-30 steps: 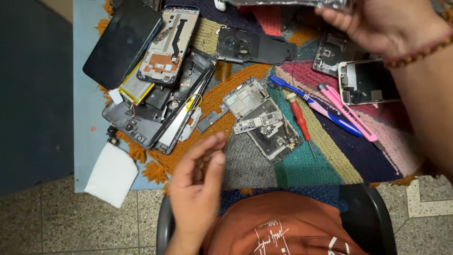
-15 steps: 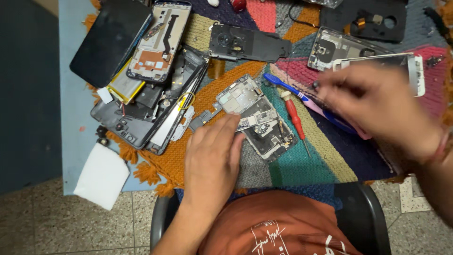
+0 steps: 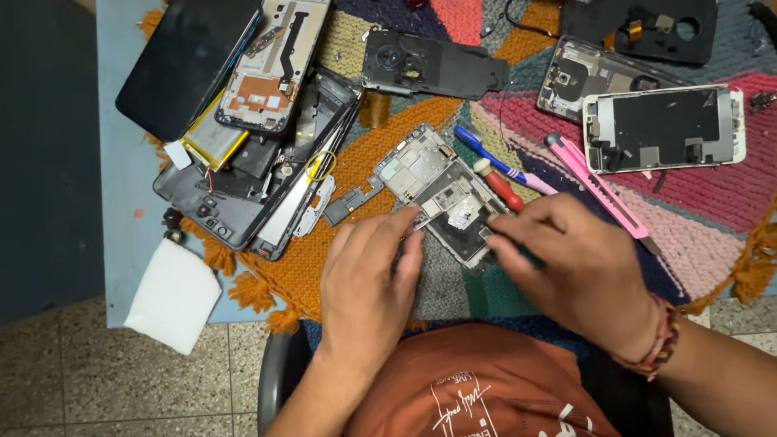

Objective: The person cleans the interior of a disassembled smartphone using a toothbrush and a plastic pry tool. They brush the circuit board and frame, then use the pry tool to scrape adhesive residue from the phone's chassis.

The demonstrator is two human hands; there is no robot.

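Your left hand [image 3: 368, 279] and right hand [image 3: 579, 271] are both pressing fingers, bunched together, on the open phone frame [image 3: 441, 190], lying just beside the red screwdriver [image 3: 502, 186]. Pushing too hard could be cracking its tiny parts.

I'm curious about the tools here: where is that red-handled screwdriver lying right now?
In the head view, the red-handled screwdriver lies on the woven mat, just above the right hand, between the opened phone frame and the blue pen.
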